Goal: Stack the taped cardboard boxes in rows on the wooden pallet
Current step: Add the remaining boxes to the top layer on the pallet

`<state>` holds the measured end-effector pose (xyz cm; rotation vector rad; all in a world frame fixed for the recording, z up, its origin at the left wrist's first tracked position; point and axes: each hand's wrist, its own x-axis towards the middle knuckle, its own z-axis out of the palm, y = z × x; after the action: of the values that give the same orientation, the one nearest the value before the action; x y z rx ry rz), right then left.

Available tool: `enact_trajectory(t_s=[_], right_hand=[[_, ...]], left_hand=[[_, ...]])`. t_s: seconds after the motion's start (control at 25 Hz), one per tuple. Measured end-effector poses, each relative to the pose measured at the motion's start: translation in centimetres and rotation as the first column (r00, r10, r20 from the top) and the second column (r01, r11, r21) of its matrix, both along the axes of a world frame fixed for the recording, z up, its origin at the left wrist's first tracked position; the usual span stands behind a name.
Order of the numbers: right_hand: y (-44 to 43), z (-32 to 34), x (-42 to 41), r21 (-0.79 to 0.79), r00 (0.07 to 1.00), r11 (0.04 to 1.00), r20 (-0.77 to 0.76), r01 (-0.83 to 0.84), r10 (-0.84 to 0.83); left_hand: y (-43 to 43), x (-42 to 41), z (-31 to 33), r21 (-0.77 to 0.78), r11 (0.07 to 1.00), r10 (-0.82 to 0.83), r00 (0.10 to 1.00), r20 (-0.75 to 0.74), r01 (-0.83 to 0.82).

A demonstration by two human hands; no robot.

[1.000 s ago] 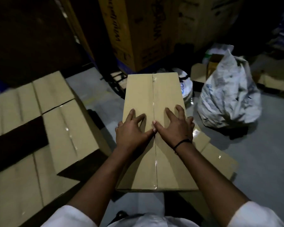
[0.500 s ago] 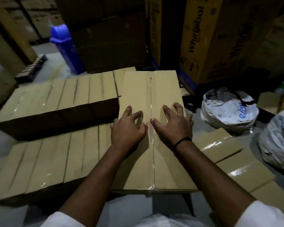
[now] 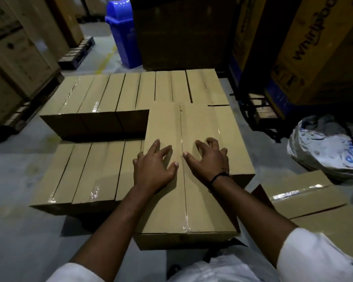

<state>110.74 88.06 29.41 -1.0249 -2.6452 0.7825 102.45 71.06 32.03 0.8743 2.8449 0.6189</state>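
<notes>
White sleeves (black wristband, right)

Bare grey floor lies open left of the stacked boxes, with free room above their lower front row. At right, loose cartons and a white sack crowd the way; tall printed cartons and a blue bin wall the far side.

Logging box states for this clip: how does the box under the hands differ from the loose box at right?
The left hand and right hand rest spread on the near box; the loose box is untouched. The near box's tape seam runs away from the person; the loose box's runs crosswise. The near box adjoins the stacked rows; the loose box lies apart. Both are brown and taped.
</notes>
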Motion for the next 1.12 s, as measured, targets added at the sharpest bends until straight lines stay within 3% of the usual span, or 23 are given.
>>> enact_trajectory(t_s=[0.2,0.52,0.84,0.92,1.0,1.12], right_hand=[[0.6,-4.8,-4.6,-0.1,0.999,0.995,0.037,0.002,0.002],[5.4,-11.1,-14.3,-0.135,0.991,0.99,0.123,-0.037,0.054],[11.4,-16.1,-19.5,-0.136,0.961,0.983,0.23,-0.123,0.152],[12.4,-17.2,-19.4,-0.176,0.923,0.969,0.315,-0.172,0.221],[12.7,-18.1,-18.5,-0.226,0.826,0.942,0.46,-0.248,0.327],[11.5,-19.6,-16.1,-0.259,0.681,0.907,0.6,-0.331,0.42]], left_hand=[[0.2,-4.8,-5.1,-0.052,0.999,-0.003,0.999,0.051,0.005],[4.1,-15.7,-12.5,-0.132,0.99,-0.017,0.986,0.164,0.039],[9.0,-20.5,-17.6,-0.156,0.982,-0.065,0.965,0.254,0.107],[10.0,-21.1,-18.6,-0.188,0.974,-0.052,0.931,0.361,0.128],[10.9,-20.7,-19.4,-0.223,0.957,-0.058,0.874,0.482,0.186],[11.4,-18.7,-20.5,-0.347,0.872,-0.138,0.853,0.503,0.345]])
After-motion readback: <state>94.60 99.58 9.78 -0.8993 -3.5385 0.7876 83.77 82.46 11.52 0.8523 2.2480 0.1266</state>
